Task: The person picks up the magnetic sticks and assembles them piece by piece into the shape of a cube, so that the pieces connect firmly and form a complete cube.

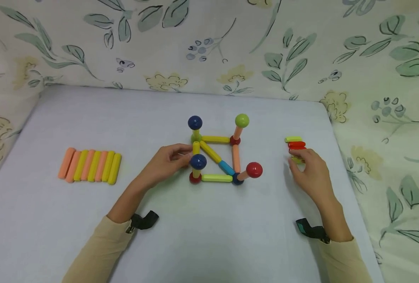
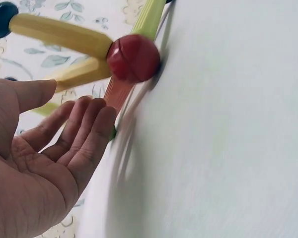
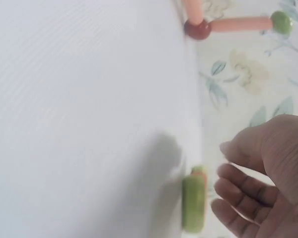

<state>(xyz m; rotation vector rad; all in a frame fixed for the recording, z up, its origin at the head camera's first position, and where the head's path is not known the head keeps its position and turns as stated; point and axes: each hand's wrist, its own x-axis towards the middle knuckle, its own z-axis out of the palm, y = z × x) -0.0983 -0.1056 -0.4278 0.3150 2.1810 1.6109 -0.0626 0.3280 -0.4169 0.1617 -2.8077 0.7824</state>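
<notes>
A ball-and-stick frame stands mid-table: a square base with a yellow-and-blue diagonal stick (image 1: 215, 156) and upright sticks topped by balls, among them a dark blue ball (image 1: 198, 161), a red ball (image 1: 254, 169) and a green ball (image 1: 242, 120). My left hand (image 1: 167, 163) is at the frame's left side, fingers loosely bent beside an orange base stick (image 2: 120, 93); whether they touch it, I cannot tell. At the right, my right hand (image 1: 312, 173) hovers by a small stack of short sticks, with red sticks (image 1: 296, 145) and a lime stick (image 3: 193, 203) showing. Its fingers hold nothing visible and partly hide the stack.
Orange and yellow sticks (image 1: 95, 166) lie side by side in a row at the left of the white table (image 1: 230, 236). Floral cloth (image 1: 209, 47) hangs behind and along the right edge. Each wrist wears a dark strap with a camera (image 1: 149, 220).
</notes>
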